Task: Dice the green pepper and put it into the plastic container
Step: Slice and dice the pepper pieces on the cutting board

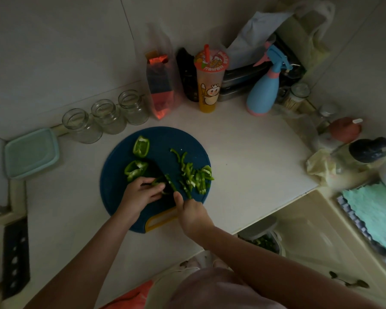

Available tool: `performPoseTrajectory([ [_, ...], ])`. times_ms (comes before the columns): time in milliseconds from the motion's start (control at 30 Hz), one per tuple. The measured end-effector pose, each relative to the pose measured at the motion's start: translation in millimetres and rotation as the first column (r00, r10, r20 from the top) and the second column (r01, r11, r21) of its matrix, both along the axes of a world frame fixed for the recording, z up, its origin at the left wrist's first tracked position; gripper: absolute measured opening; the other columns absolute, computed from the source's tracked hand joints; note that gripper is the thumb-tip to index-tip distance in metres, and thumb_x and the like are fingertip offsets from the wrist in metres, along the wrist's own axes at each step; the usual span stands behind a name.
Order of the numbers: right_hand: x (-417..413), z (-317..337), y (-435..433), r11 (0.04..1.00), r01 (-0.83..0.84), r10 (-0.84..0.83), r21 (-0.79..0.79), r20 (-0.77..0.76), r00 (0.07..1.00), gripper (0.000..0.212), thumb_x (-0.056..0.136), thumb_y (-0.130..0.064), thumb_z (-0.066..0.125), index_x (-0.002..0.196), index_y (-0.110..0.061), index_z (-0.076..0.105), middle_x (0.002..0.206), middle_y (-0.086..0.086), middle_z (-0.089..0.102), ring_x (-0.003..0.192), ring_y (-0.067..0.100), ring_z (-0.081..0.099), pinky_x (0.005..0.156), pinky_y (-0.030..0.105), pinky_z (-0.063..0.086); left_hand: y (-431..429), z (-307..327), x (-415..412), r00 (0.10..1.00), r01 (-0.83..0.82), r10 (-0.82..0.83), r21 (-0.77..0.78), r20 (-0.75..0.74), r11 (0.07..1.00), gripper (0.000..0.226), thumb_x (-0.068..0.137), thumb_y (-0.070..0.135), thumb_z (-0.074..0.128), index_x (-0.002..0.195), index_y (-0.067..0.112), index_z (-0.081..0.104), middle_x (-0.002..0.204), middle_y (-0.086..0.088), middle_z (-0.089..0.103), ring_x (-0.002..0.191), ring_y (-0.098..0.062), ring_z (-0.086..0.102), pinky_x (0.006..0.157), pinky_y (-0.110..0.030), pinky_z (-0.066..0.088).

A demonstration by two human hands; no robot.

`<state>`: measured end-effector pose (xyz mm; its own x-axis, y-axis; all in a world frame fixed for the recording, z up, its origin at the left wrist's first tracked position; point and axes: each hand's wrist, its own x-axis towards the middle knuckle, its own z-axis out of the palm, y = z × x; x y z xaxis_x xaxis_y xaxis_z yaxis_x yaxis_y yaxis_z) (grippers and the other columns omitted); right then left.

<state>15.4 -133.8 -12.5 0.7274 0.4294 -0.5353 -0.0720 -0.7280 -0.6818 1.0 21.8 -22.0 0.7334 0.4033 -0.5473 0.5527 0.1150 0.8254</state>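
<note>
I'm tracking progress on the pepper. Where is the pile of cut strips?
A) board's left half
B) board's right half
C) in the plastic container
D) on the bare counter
B: the cut strips lie on the right half of the blue board, just past the right hand.

Bare forearms (94,248) run to the left hand (140,192) and right hand (192,214); pale pink top (212,291), coral-orange garment (132,297) below

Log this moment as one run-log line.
step: slicing | left hand steadies green pepper piece | right hand grips knife | strips piled on cutting board | two big pieces uncut | plastic container apart, left
</note>
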Motion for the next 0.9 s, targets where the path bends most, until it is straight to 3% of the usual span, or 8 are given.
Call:
performPoseTrajectory([
  [200, -12, -2, -19, 0.998, 0.059, -0.058, 0.029, -0.012, 0.998, 0.049, 0.1, -0.047, 0.017, 0.085, -0.011, 0.046, 0.084, 0.013, 0.052, 0.094, 0.037, 0.059, 0.075, 0.036, 0.04, -1, -2, -2, 0.994, -0.106, 0.105, -0.135, -0.012, 0.985, 0.045, 0.083, 0.006, 0.067, 0.125, -0.001, 0.052, 0.112, -0.021, 0.062, 0.095, -0.023, 0.064, 0.083, -0.033, 0.051],
  [333, -11, -2, -24, 0.983, 0.17, -0.162, 0.071, -0.112, 0.98, 0.043, 0.103, -0.041, 0.022, 0.083, -0.018, 0.052, 0.097, 0.02, 0.056, 0.099, 0.034, 0.057, 0.075, 0.029, 0.034, -5, -2, -8, 0.999, -0.028, 0.03, -0.033, 0.044, 0.999, 0.043, 0.083, 0.006, 0.066, 0.125, 0.006, 0.054, 0.106, -0.016, 0.065, 0.095, -0.02, 0.065, 0.075, -0.024, 0.055],
  [367, -11, -3, -24, 0.985, 0.161, -0.154, 0.062, -0.113, 0.982, 0.044, 0.103, -0.041, 0.023, 0.085, -0.017, 0.055, 0.096, 0.019, 0.056, 0.097, 0.033, 0.057, 0.075, 0.028, 0.034, -7, -2, -10, 0.998, 0.022, -0.023, 0.029, 0.055, 0.999, 0.043, 0.083, 0.007, 0.067, 0.123, 0.009, 0.055, 0.102, -0.013, 0.067, 0.093, -0.019, 0.065, 0.072, -0.021, 0.056],
  [433, -8, -1, -21, 0.981, 0.181, -0.17, 0.07, -0.141, 0.975, 0.052, 0.1, -0.051, 0.025, 0.069, -0.017, 0.048, 0.079, 0.01, 0.053, 0.085, 0.028, 0.054, 0.074, 0.029, 0.036, -10, -1, -15, 0.994, 0.083, -0.089, 0.098, 0.066, 0.992, 0.042, 0.08, 0.006, 0.069, 0.12, 0.011, 0.057, 0.096, -0.01, 0.068, 0.089, -0.018, 0.066, 0.069, -0.018, 0.056],
  [500, -4, -3, -18, 0.974, 0.215, -0.202, 0.074, -0.15, 0.968, 0.057, 0.097, -0.058, 0.028, 0.059, -0.017, 0.041, 0.066, 0.004, 0.048, 0.074, 0.026, 0.052, 0.07, 0.032, 0.039, -13, -1, -18, 0.995, 0.055, -0.062, 0.094, 0.073, 0.994, 0.04, 0.08, 0.005, 0.069, 0.118, 0.01, 0.057, 0.094, -0.009, 0.068, 0.088, -0.016, 0.066, 0.068, -0.018, 0.056],
  [633, -4, -5, -19, 0.954, 0.275, -0.253, 0.117, -0.171, 0.952, 0.063, 0.093, -0.063, 0.029, 0.056, -0.014, 0.039, 0.059, 0.004, 0.047, 0.059, 0.022, 0.049, 0.062, 0.035, 0.041, -17, -1, -20, 0.994, -0.066, 0.065, 0.007, 0.089, 0.998, 0.038, 0.082, 0.004, 0.067, 0.118, 0.009, 0.056, 0.099, -0.008, 0.066, 0.091, -0.016, 0.065, 0.071, -0.019, 0.056],
  [733, -11, -4, -20, 0.966, 0.223, -0.208, 0.131, -0.12, 0.971, 0.062, 0.095, -0.059, 0.029, 0.056, -0.013, 0.041, 0.06, 0.005, 0.048, 0.058, 0.02, 0.049, 0.065, 0.036, 0.043, -19, -2, -17, 0.996, -0.067, 0.066, 0.01, 0.065, 0.998, 0.038, 0.08, 0.005, 0.07, 0.115, 0.006, 0.056, 0.101, -0.009, 0.065, 0.091, -0.017, 0.065, 0.072, -0.02, 0.056],
  [900, -16, 7, -25, 0.983, 0.111, -0.107, 0.145, -0.035, 0.994, 0.057, 0.1, -0.048, 0.029, 0.054, -0.015, 0.031, 0.054, 0.001, 0.036, 0.05, 0.011, 0.037, 0.061, 0.029, 0.03, -16, 0, -12, 0.999, -0.049, 0.048, 0.012, 0.022, 0.999, 0.034, 0.08, 0.004, 0.07, 0.111, 0.005, 0.054, 0.092, -0.009, 0.062, 0.083, -0.016, 0.065, 0.068, -0.021, 0.056],
])
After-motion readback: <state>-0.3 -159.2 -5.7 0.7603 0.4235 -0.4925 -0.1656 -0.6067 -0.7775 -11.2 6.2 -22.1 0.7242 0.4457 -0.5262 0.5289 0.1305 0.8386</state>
